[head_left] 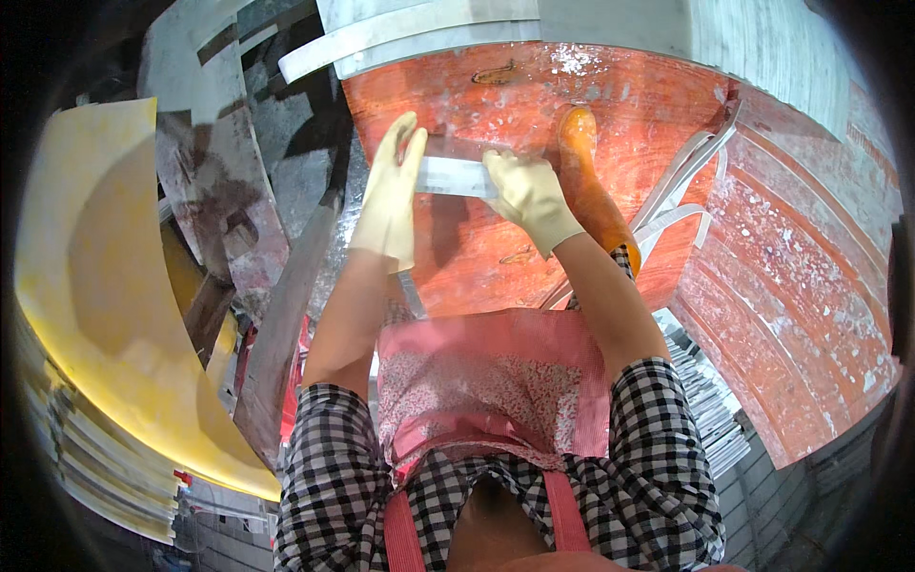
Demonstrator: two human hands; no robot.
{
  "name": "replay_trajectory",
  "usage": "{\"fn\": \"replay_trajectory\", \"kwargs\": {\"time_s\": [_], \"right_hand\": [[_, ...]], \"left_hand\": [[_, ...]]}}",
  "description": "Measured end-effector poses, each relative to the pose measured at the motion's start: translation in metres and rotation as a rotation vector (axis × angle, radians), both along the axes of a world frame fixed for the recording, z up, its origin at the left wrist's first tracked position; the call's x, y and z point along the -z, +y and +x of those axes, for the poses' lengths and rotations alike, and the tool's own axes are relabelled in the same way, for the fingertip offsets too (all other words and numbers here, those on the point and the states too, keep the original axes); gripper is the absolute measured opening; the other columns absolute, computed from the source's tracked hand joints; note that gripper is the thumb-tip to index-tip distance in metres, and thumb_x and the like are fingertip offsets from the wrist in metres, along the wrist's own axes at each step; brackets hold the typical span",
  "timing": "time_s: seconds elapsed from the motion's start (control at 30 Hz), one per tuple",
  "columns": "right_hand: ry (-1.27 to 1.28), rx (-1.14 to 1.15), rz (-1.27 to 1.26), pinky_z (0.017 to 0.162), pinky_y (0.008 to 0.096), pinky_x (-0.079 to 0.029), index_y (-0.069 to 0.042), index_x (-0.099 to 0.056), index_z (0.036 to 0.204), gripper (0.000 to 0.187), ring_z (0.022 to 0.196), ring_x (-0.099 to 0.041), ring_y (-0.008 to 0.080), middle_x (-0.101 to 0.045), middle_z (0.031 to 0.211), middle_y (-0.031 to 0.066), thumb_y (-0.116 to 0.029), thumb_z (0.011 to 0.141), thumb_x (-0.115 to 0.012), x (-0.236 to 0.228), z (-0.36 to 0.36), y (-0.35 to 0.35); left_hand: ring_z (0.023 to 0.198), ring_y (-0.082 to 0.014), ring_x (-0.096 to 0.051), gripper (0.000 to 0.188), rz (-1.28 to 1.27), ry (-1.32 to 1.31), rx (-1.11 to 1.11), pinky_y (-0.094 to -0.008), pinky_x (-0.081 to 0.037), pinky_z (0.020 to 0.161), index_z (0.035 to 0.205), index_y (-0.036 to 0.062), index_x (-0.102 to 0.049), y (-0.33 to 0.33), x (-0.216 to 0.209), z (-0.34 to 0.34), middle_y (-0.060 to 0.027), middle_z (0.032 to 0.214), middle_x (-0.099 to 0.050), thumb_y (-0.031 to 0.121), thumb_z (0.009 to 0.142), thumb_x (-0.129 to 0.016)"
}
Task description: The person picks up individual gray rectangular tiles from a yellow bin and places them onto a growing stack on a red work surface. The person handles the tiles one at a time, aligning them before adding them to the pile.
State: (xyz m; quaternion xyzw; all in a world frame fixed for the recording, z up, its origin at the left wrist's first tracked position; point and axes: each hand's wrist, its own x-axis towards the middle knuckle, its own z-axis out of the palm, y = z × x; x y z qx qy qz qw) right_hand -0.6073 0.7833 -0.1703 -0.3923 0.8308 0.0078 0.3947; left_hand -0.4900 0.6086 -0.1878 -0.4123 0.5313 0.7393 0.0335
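Note:
A pale, whitish rectangular piece (pixel 456 177), perhaps a stack of thin strips, is held level between my two hands above a stained red-orange board. My right hand (pixel 526 194), in a cream rubber glove, grips its right end with the fingers wrapped round it. At the left end, my left hand (pixel 386 195) wears a matching glove. Its fingers stretch upward, slightly apart, and the palm side rests against the piece's end. The piece's far side and both of its covered ends are hidden.
The red-orange board (pixel 448 105) carries white residue. My orange boot (pixel 583 157) stands on it, near curved white strips (pixel 679 181). A second reddish board (pixel 791 286) lies right, a yellow sheet (pixel 114 276) left. Pale slabs (pixel 620 24) edge the far side.

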Motion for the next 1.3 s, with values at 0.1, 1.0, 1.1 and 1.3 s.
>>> {"fn": "replay_trajectory", "kwargs": {"time_s": [0.1, 1.0, 1.1, 1.3], "right_hand": [[0.039, 0.015, -0.005, 0.077, 0.0463, -0.057, -0.009, -0.059, 0.104, 0.032, 0.093, -0.070, 0.0341, -0.070, 0.096, 0.0133, -0.025, 0.082, -0.076, 0.002, 0.002, 0.000], [0.200, -0.042, -0.311, 0.066, 0.0455, -0.058, -0.009, -0.059, 0.095, 0.017, 0.072, -0.072, 0.0322, -0.069, 0.079, 0.0117, -0.019, 0.084, -0.067, 0.018, 0.011, -0.009], [0.102, -0.089, 0.082, 0.067, 0.0476, -0.059, -0.010, -0.057, 0.100, 0.025, 0.079, -0.073, 0.0320, -0.070, 0.086, 0.0130, -0.027, 0.086, -0.068, 0.019, 0.010, -0.009], [0.132, -0.078, 0.120, 0.080, 0.0420, -0.058, -0.015, -0.057, 0.131, 0.064, 0.089, -0.072, 0.0326, -0.074, 0.102, 0.0118, -0.050, 0.082, -0.078, 0.021, 0.005, -0.019]], "left_hand": [[0.147, -0.0261, -0.039, 0.063, -0.096, -0.031, 0.008, -0.0376, -0.029, 0.121, 0.152, 0.0040, -0.043, -0.022, -0.008, 0.009, -0.0162, 0.155, -0.046, 0.025, 0.097, -0.067], [0.127, -0.0291, -0.058, 0.059, 0.742, -0.384, -0.178, -0.0411, -0.047, 0.109, 0.146, 0.0001, -0.047, 0.050, 0.067, 0.121, -0.0222, 0.141, -0.057, 0.032, 0.100, -0.065], [0.120, -0.0273, -0.063, 0.053, 0.855, -0.300, -0.375, -0.0396, -0.052, 0.102, 0.146, 0.0023, -0.046, 0.091, 0.082, 0.115, -0.0191, 0.134, -0.062, 0.029, 0.103, -0.061], [0.112, -0.0273, -0.067, 0.055, 0.945, -0.246, -0.562, -0.0412, -0.057, 0.098, 0.148, 0.0031, -0.041, 0.081, 0.100, 0.099, -0.0173, 0.132, -0.064, 0.041, 0.108, -0.046]]}}
